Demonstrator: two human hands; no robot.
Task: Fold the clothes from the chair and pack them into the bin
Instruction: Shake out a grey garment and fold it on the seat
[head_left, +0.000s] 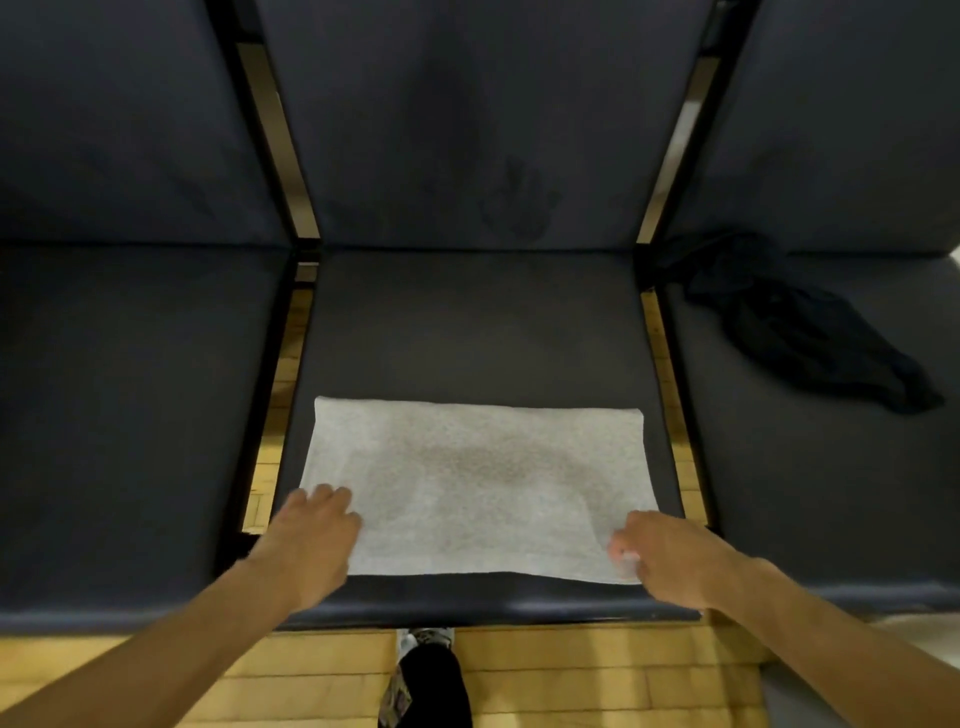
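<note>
Hands on white towel (475, 483): left hand (311, 540) at 8 o'clock pressing flat, fingers relaxed; right hand (670, 564) at 4 o'clock pinching near corner. Folded once, probably, on middle chair seat (467, 322). Dark garment (795, 322) at 2 o'clock unfolded. Bin unseen; packing not begun.
</note>
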